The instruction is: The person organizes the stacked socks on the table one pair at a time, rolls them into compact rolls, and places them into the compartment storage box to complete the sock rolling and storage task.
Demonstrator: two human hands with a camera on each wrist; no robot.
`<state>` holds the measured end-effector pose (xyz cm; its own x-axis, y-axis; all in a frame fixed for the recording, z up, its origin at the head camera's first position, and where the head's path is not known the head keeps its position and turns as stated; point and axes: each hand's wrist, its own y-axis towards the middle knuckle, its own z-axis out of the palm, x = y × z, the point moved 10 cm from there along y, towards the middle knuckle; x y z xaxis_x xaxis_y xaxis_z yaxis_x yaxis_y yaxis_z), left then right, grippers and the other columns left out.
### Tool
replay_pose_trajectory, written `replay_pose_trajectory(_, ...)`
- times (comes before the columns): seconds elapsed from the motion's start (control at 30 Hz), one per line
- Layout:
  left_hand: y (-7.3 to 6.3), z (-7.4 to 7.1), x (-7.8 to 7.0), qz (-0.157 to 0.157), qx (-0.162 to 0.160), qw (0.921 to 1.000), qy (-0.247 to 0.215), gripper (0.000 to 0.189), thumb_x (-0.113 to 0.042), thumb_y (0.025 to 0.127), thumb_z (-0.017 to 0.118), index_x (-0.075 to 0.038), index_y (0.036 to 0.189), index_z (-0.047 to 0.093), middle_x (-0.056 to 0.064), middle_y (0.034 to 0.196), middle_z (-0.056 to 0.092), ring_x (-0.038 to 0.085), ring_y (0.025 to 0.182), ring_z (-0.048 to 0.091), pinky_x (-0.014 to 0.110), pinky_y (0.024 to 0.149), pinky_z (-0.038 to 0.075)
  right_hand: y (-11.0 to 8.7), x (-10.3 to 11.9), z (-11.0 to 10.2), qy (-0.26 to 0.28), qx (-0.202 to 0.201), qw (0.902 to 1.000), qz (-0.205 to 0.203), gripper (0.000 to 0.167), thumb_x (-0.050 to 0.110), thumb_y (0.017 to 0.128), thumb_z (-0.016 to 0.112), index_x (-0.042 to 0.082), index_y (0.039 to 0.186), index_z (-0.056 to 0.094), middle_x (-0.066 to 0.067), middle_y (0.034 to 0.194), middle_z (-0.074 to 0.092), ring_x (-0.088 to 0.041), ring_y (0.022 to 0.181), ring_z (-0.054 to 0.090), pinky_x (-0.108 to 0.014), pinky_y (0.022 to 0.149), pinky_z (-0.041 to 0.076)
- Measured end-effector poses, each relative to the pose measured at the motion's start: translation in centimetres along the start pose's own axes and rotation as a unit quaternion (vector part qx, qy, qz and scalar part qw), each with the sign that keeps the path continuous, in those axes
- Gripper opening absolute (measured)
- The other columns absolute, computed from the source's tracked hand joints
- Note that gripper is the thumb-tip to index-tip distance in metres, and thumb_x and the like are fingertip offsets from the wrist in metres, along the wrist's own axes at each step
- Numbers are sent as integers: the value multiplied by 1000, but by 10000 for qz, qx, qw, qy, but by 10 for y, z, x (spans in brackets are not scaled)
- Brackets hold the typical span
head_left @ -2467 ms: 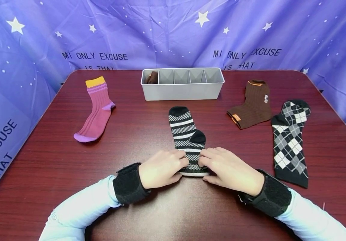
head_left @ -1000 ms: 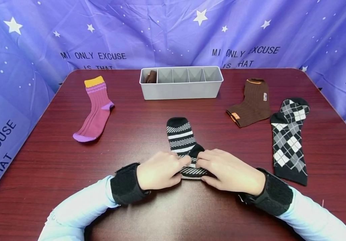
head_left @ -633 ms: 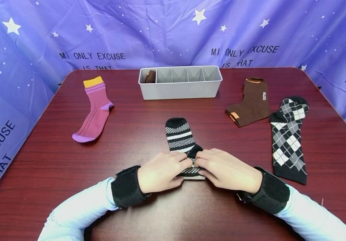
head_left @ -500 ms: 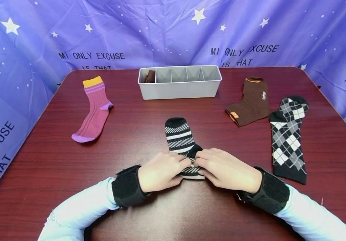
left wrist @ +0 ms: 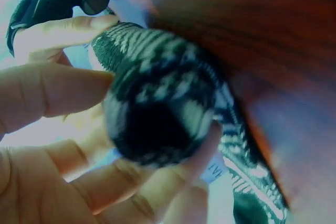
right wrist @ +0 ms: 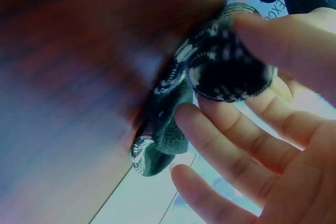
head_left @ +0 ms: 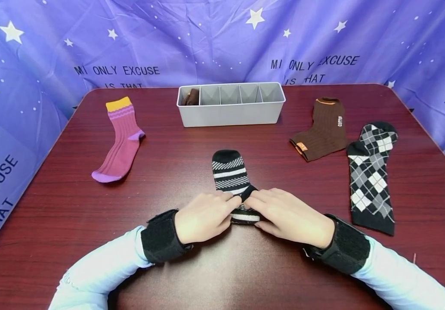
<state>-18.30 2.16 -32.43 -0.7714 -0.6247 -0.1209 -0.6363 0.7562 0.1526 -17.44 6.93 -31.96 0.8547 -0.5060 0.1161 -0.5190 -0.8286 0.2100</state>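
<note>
A black sock with white and grey stripes (head_left: 230,174) lies at the table's middle, toe pointing away from me. Its cuff end is rolled up, and the roll (left wrist: 157,93) shows end-on as a hollow tube in the left wrist view. My left hand (head_left: 205,216) holds the roll's left end between thumb and fingers. At the other end my right hand (head_left: 290,217) pinches the same roll (right wrist: 228,72), thumb on the near side. The heel is partly hidden beneath the right fingers.
A grey divided box (head_left: 230,115) stands at the back, a rolled brown sock (head_left: 193,97) in its leftmost compartment. A pink sock (head_left: 122,142) lies left. To the right lie a brown sock (head_left: 321,131) and an argyle sock (head_left: 373,181).
The striped sock was flat at first; its cuff end has been rolled toward the heel, and its visible length is shorter. The toe has slid nearer to me. Both hands stayed on it.
</note>
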Motion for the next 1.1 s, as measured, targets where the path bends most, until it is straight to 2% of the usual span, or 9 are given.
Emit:
replay_pose_trajectory(0.13,-2,-4,1,-108,-115,9994,293,12,-18,72,57,-15,84,56,-4,80,49,11,69,48,25,47,39,1,2,-1,-129,-53,9999,-63,27,15,70,64,14,94,52,8,81,51,-6,76,47,-25,69,39)
replay_pose_trajectory(0.33,-2,-8,-3,-16,-187,9998,84,27,-29,69,64,-16,90,53,-5,81,50,10,71,50,26,51,42,1,1,0,-86,52,9999,14,18,12,75,60,15,91,52,9,77,51,-6,73,48,-25,69,39)
replay_pose_trajectory(0.43,-2,-10,-4,49,-261,9996,-23,32,-26,67,66,-15,93,51,-5,80,54,11,72,53,27,54,43,0,-2,1,12,148,9997,183,17,13,76,58,15,92,53,9,78,52,-5,74,48,-25,71,40)
replay_pose_trajectory(0.6,0,-11,-2,107,-474,9986,-188,27,-17,69,63,-14,91,48,-5,77,59,11,71,56,28,56,45,1,-7,-3,35,83,9987,494,24,22,75,61,17,97,52,10,84,50,-5,76,46,-26,74,40)
replay_pose_trajectory(0.83,2,-14,-2,199,-713,9972,121,14,-15,72,60,-16,86,57,-5,85,59,12,77,55,28,61,45,2,-3,-5,-126,-14,9995,286,43,29,65,69,13,100,51,4,96,49,-10,85,46,-28,77,39)
replay_pose_trajectory(0.93,1,-14,-3,191,-651,9974,257,13,-21,72,62,-18,84,60,-6,87,56,10,77,52,27,60,43,1,-3,-4,-172,-23,9995,258,44,29,62,71,14,99,52,3,96,49,-10,85,46,-29,77,39)
replay_pose_trajectory(1.1,0,-10,-4,138,-427,9977,498,25,-33,65,69,-18,83,62,-5,87,53,10,78,49,27,61,41,2,-2,-3,-200,-69,9996,190,43,26,59,72,14,95,53,4,94,49,-10,85,45,-29,77,38)
